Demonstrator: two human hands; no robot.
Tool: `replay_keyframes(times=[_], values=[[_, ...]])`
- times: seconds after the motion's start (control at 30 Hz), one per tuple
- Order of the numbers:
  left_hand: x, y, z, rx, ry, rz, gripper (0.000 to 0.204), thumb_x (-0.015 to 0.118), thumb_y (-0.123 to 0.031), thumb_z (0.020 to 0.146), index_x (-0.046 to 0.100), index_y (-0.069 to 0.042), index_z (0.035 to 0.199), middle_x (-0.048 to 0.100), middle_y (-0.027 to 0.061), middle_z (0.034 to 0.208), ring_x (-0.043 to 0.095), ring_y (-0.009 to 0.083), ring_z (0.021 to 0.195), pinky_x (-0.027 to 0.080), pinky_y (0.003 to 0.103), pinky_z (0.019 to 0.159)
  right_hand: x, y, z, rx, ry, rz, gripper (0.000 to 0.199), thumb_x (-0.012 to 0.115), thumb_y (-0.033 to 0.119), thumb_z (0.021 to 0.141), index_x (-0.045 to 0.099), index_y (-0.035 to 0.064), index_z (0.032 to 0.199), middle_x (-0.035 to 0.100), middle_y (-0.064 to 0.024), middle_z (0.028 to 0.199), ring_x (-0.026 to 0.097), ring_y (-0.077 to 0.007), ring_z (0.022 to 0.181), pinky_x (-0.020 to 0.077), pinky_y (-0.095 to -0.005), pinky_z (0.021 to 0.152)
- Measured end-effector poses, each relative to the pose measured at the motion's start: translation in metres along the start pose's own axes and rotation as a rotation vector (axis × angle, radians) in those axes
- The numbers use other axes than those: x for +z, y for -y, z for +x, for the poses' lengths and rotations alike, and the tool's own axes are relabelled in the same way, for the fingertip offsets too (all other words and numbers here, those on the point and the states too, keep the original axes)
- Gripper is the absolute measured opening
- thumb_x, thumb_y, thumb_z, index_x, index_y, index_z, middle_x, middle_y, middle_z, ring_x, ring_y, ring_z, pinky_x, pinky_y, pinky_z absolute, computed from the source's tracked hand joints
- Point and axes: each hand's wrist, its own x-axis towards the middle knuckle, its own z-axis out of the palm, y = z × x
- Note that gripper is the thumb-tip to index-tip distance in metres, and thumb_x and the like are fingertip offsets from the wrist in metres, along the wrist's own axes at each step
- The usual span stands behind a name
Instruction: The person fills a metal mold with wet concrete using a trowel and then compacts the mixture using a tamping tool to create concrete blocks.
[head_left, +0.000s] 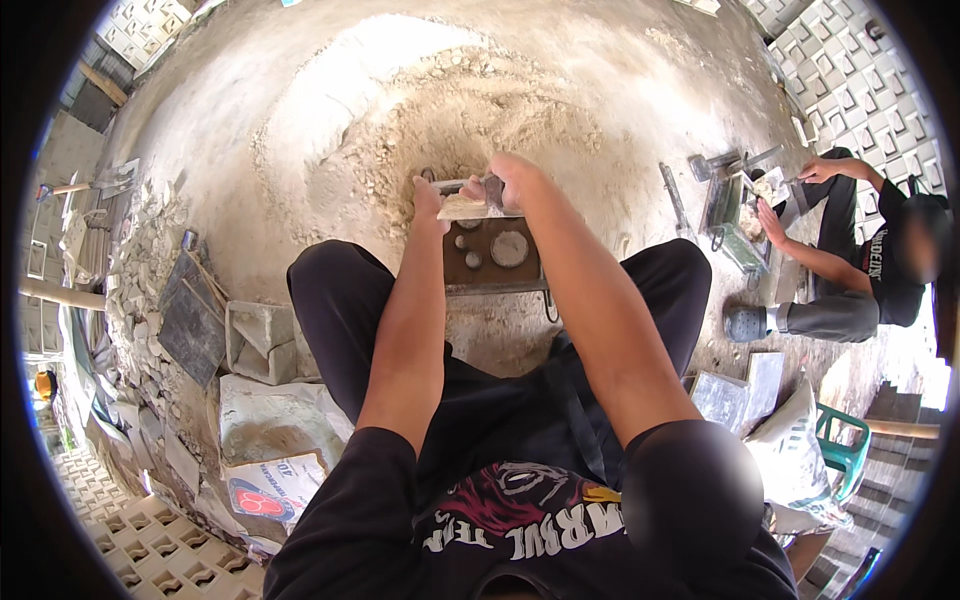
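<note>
R hand [507, 180] closed on pale bar [462, 208], at its R end. L hand [429, 202] at bar's L end; can't tell if gripping. Mold [490, 272] just below hands, body side, w/ dark face & pale round spots; bar over its far part. Sand [480, 125] just beyond hands. Well L of L hand: dark board [192, 325], block [262, 345], rubble [140, 280]. Well R of R hand: co-worker [888, 285] at metal box [735, 230].
</note>
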Motion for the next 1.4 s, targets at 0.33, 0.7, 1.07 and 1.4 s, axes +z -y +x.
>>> replay_keyframes(times=[0.33,0.7,1.07,1.4], values=[[0.008,-0.006,-0.012,0.200,-0.151,0.956,0.054,0.036,-0.043,0.096,0.065,0.001,0.108,0.064,0.0240,0.109,0.061,0.0373,0.103,0.048,0.044,0.088,-0.073,0.039,-0.035,0.029,0.176,-0.310,0.014,0.042,0.004,0.092,0.055,-0.0027,0.091,0.059,-0.0134,0.072,0.070,-0.0207,0.080,0.0463,-0.0219,0.037],[-0.030,0.015,0.029,0.923,-0.107,1.649,0.053,0.050,-0.044,0.090,0.051,-0.012,0.132,0.045,0.0167,0.139,0.037,0.0321,0.133,0.030,0.053,0.106,-0.160,0.103,0.016,-0.193,-0.230,-1.127,0.038,0.065,0.037,0.085,0.064,0.0000,0.081,0.059,-0.0097,0.062,0.056,-0.0191,0.049,0.0452,-0.0343,0.044],[-0.027,0.017,0.013,0.974,-0.082,1.790,0.066,0.056,-0.054,0.086,0.042,-0.020,0.141,0.035,0.0116,0.149,0.027,0.0334,0.140,0.031,0.048,0.108,-0.232,0.092,0.151,-0.263,-0.454,-1.712,0.048,0.064,0.037,0.071,0.069,0.0010,0.102,0.066,-0.0223,0.106,0.063,-0.0358,0.102,0.0505,-0.0415,0.088],[-0.020,0.013,0.014,0.950,-0.087,1.802,0.065,0.062,-0.049,0.083,0.046,-0.020,0.139,0.037,0.0108,0.147,0.031,0.0346,0.138,0.032,0.049,0.107,-0.173,0.109,0.245,-0.384,-0.473,-1.446,0.044,0.064,0.033,0.073,0.068,-0.0021,0.099,0.066,-0.0246,0.103,0.063,-0.0382,0.100,0.0505,-0.0424,0.087]])
